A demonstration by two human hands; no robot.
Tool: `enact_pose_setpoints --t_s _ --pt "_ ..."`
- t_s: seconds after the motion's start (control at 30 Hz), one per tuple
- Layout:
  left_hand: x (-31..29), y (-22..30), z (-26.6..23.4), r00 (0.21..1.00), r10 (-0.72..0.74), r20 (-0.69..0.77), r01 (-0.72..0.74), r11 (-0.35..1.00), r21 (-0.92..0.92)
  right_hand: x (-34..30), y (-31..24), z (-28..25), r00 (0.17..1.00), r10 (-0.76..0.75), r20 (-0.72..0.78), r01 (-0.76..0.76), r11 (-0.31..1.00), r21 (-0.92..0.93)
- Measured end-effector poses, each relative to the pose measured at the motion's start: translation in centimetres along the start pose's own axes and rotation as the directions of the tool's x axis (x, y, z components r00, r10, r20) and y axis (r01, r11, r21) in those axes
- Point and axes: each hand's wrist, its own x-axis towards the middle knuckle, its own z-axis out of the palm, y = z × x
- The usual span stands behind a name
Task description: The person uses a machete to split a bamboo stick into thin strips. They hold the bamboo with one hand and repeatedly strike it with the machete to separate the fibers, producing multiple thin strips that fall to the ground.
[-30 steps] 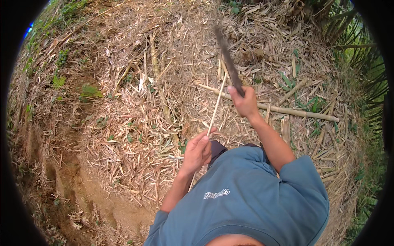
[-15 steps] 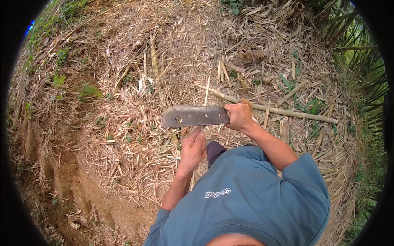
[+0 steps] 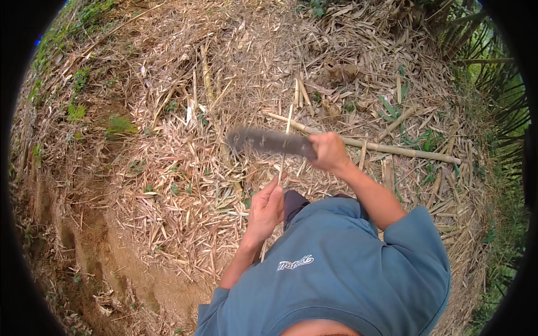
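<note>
My right hand is closed round the handle end of a broad, dark chopping knife. Its blade points left, has holes along it and is smeared by motion. My left hand pinches a thin, pale bamboo strip between thumb and fingers. The strip points away from me and crosses the blade near its right half; I cannot tell whether the two touch. A lower length of pale strip shows beside my left forearm. Most of the knife's handle is hidden in my right hand.
A long bamboo pole lies on the ground beyond my right hand. Dry bamboo leaves cover the slope. A bare earth bank drops at the left. Cut stumps stand ahead, and green bamboo grows at the right.
The knife has moved slightly away from me and tilted, its right end now lower. My left hand has turned, and more of the strip shows between it and the blade.
</note>
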Motion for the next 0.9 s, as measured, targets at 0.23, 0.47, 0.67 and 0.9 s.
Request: enact_pose_setpoints --t_s 0.23,0.47,0.67,0.9 --pt "0.3 -0.8 -0.4 1.000 0.003 -0.024 -0.006 0.996 -0.091 -1.4 -2.1 0.0 0.959 -0.256 -0.118 0.269 0.957 0.106" --pt "0.3 0.5 -0.3 0.999 0.037 0.014 -0.038 0.999 0.029 1.0 1.0 -1.1 0.997 0.005 -0.079 -0.004 1.000 0.015" --pt "-0.5 1.4 -0.5 0.999 0.034 0.016 -0.034 0.999 0.016 3.3 2.2 -0.4 0.971 0.238 0.011 -0.238 0.971 0.025" --pt "1.6 1.3 -0.9 0.996 -0.053 -0.068 0.043 0.989 -0.143 1.3 3.7 -0.8 0.977 0.202 -0.063 -0.184 0.958 0.221"
